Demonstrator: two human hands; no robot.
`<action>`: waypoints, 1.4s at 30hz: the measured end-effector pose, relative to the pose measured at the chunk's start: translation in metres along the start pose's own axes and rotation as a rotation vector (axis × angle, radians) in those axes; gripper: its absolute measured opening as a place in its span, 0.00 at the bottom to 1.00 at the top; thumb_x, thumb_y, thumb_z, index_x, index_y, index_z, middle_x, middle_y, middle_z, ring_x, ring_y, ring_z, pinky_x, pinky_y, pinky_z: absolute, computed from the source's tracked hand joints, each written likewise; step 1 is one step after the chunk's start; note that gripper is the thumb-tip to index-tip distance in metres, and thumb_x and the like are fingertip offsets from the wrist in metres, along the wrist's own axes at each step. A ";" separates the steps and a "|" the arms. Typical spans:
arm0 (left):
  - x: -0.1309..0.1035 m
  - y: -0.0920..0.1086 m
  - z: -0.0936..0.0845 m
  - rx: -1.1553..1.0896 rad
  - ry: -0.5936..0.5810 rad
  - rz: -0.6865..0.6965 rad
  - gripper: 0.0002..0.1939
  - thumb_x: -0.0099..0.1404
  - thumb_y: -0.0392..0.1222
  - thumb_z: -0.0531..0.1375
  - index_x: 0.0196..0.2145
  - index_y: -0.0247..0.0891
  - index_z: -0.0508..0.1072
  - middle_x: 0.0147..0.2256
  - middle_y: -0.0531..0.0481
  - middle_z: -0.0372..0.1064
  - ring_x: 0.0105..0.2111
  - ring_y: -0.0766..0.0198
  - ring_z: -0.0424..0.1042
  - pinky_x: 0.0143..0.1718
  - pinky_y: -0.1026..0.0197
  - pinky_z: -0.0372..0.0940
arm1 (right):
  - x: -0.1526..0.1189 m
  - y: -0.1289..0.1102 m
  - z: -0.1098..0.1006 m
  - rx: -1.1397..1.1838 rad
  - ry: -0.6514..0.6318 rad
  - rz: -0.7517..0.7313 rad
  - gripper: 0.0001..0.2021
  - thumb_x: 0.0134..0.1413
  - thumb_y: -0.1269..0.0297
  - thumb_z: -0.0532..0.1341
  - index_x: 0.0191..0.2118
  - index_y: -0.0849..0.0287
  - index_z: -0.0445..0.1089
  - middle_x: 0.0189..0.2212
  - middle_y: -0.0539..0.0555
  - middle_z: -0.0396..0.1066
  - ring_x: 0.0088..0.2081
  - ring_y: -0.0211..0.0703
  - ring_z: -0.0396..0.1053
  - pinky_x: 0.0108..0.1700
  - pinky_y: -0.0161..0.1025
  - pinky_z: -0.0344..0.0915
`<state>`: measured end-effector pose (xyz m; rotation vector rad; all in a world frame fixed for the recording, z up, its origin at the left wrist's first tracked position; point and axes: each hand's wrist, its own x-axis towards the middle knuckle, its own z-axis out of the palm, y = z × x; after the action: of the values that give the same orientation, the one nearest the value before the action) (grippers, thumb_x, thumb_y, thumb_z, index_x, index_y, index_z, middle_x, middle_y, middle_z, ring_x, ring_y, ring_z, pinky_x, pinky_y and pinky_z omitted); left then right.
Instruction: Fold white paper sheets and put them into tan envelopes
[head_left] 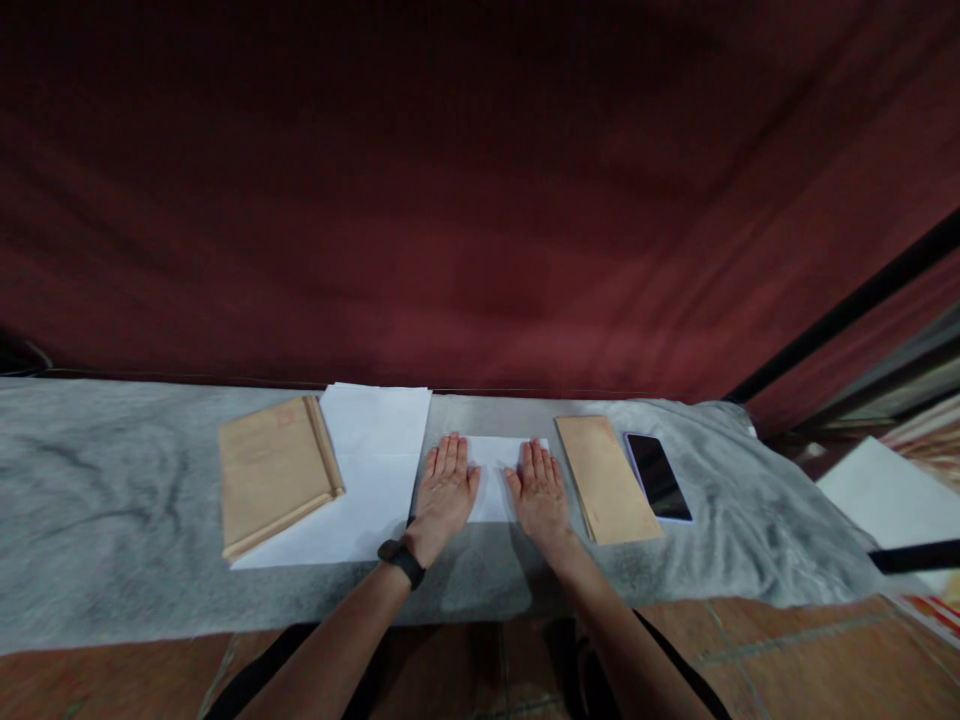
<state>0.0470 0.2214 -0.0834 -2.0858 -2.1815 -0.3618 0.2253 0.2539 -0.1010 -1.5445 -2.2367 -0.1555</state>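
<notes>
A folded white sheet of paper (pixel 492 480) lies in front of me on the grey cloth. My left hand (pixel 445 487) rests flat on its left end, fingers stretched forward, with a dark watch on the wrist. On the right end lies my right hand (pixel 540 492), also flat with the thumb apart from the fingers. Both palms face down and neither hand grips anything. Close to the right hand are brown envelopes (pixel 609 482). Left of my left hand is a stack of white paper (pixel 379 450), partly covered by a pile of brown envelopes (pixel 277 470).
A phone (pixel 660 478) with a dark screen lies right of the envelopes. Grey cloth (pixel 112 500) covers the long, narrow surface. Behind it hangs a dark red curtain (pixel 480 250). A dark pole (pixel 840 310) slants at the right, near a white panel (pixel 896 500). Floor tiles (pixel 832 660) show below.
</notes>
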 end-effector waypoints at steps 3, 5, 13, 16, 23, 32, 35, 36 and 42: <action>-0.002 -0.002 0.001 0.000 0.004 -0.045 0.32 0.73 0.46 0.45 0.67 0.20 0.56 0.68 0.31 0.49 0.70 0.50 0.48 0.69 0.47 0.46 | -0.005 0.005 0.001 -0.003 0.031 -0.005 0.33 0.72 0.51 0.43 0.68 0.75 0.52 0.67 0.74 0.53 0.68 0.60 0.53 0.65 0.57 0.54; -0.003 -0.003 0.001 0.000 0.005 -0.069 0.32 0.73 0.46 0.45 0.67 0.20 0.56 0.68 0.31 0.49 0.69 0.49 0.49 0.69 0.47 0.46 | -0.008 0.007 0.001 -0.003 0.045 -0.006 0.33 0.72 0.50 0.43 0.69 0.76 0.51 0.67 0.74 0.53 0.68 0.60 0.54 0.65 0.57 0.55; -0.008 -0.002 -0.006 -0.017 0.041 -0.112 0.31 0.72 0.42 0.45 0.66 0.18 0.56 0.68 0.29 0.50 0.69 0.47 0.49 0.69 0.45 0.48 | -0.017 0.008 -0.008 0.010 0.046 0.042 0.33 0.72 0.52 0.43 0.70 0.75 0.48 0.68 0.73 0.50 0.68 0.62 0.52 0.66 0.59 0.54; -0.016 0.008 -0.009 -0.058 0.092 0.007 0.31 0.72 0.40 0.45 0.68 0.22 0.52 0.69 0.33 0.47 0.70 0.51 0.44 0.70 0.46 0.45 | -0.019 -0.003 -0.017 0.050 -0.022 -0.022 0.31 0.72 0.55 0.42 0.70 0.74 0.49 0.69 0.69 0.49 0.70 0.57 0.48 0.68 0.56 0.51; -0.034 0.024 -0.002 -0.057 -0.023 0.219 0.31 0.70 0.36 0.43 0.70 0.30 0.50 0.69 0.39 0.50 0.70 0.56 0.45 0.69 0.45 0.44 | -0.034 -0.021 -0.023 0.149 -0.080 -0.177 0.28 0.73 0.56 0.43 0.71 0.64 0.49 0.68 0.61 0.54 0.70 0.49 0.50 0.69 0.53 0.51; -0.033 0.008 -0.005 -0.035 0.005 0.078 0.31 0.74 0.47 0.44 0.68 0.27 0.54 0.68 0.35 0.50 0.70 0.53 0.47 0.69 0.47 0.48 | -0.041 0.001 -0.027 0.030 -0.087 -0.087 0.31 0.72 0.51 0.46 0.70 0.69 0.50 0.69 0.66 0.51 0.70 0.54 0.49 0.68 0.53 0.50; -0.035 0.003 -0.003 -0.036 0.007 0.042 0.32 0.73 0.47 0.44 0.68 0.26 0.54 0.68 0.34 0.51 0.70 0.52 0.48 0.69 0.46 0.49 | -0.045 0.005 -0.027 0.013 -0.071 -0.077 0.33 0.71 0.50 0.46 0.70 0.71 0.51 0.69 0.68 0.50 0.70 0.56 0.50 0.68 0.54 0.50; -0.036 0.001 -0.003 -0.037 0.011 0.035 0.32 0.73 0.47 0.44 0.68 0.25 0.54 0.68 0.33 0.51 0.70 0.51 0.48 0.68 0.46 0.49 | -0.046 0.007 -0.027 0.010 -0.066 -0.075 0.33 0.71 0.50 0.46 0.70 0.72 0.51 0.69 0.68 0.50 0.70 0.56 0.50 0.68 0.54 0.50; -0.023 -0.009 -0.002 -0.085 0.008 -0.004 0.31 0.74 0.47 0.43 0.66 0.24 0.57 0.67 0.33 0.55 0.68 0.50 0.53 0.66 0.46 0.53 | -0.048 0.010 -0.027 0.004 -0.068 -0.035 0.35 0.70 0.47 0.45 0.70 0.71 0.50 0.69 0.69 0.50 0.69 0.57 0.51 0.67 0.55 0.51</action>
<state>0.0389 0.1980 -0.0877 -2.1186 -2.2040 -0.4704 0.2558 0.2071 -0.0966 -1.5312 -2.3157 -0.1098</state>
